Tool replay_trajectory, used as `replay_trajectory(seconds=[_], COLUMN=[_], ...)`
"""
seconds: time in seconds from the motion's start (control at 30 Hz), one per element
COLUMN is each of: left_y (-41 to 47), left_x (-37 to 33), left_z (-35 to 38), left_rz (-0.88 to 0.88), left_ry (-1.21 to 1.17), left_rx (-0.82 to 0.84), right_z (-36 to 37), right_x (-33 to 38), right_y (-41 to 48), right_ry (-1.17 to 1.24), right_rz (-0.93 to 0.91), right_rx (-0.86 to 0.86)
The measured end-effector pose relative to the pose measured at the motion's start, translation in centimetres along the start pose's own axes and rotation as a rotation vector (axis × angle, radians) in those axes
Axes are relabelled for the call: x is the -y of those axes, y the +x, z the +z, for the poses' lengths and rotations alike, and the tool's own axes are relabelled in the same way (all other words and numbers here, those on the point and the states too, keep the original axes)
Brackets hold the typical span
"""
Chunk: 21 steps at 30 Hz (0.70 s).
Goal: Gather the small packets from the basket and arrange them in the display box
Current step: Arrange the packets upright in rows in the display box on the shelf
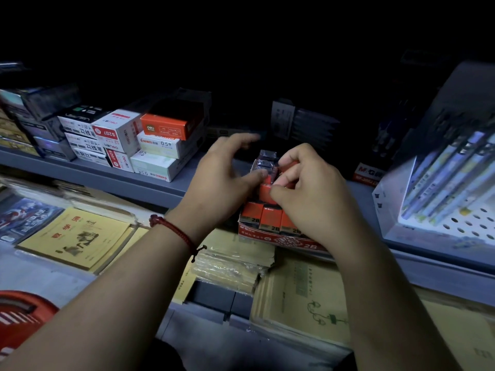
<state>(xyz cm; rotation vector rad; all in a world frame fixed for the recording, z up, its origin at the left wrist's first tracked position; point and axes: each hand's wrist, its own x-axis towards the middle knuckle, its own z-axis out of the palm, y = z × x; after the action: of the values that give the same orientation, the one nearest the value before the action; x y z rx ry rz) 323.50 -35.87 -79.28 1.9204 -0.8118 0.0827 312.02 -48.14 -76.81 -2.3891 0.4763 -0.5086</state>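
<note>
Partly hidden packets [267, 167], both hands [222, 180] pinching, display box [281, 241].

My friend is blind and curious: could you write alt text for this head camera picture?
Two bare hands, left hand and right hand, press small orange packets into a red display box on a dim shop shelf. Stacked stationery boxes sit to the left, and a red basket shows bottom left.
</note>
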Motion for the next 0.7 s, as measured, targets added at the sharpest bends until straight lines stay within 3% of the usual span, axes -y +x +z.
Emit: replay_trajectory(seconds=[0.1, 0.33, 0.7], left_y=[0.5, 1.4, 2.4], left_x=[-0.1, 0.4, -0.1], left_z=[-0.1, -1.6, -1.2], left_rz=[0.145, 0.153, 0.174], left_ry=[0.031, 0.106, 0.426], left_rx=[0.118, 0.315, 0.336], right_z=[-0.1, -0.3, -0.1], right_x=[-0.3, -0.7, -0.9], right_y=[0.1, 0.1, 0.2], right_ry=[0.044, 0.061, 0.106], right_rz=[0.004, -0.025, -0.015], right_rx=[0.003, 0.025, 0.002])
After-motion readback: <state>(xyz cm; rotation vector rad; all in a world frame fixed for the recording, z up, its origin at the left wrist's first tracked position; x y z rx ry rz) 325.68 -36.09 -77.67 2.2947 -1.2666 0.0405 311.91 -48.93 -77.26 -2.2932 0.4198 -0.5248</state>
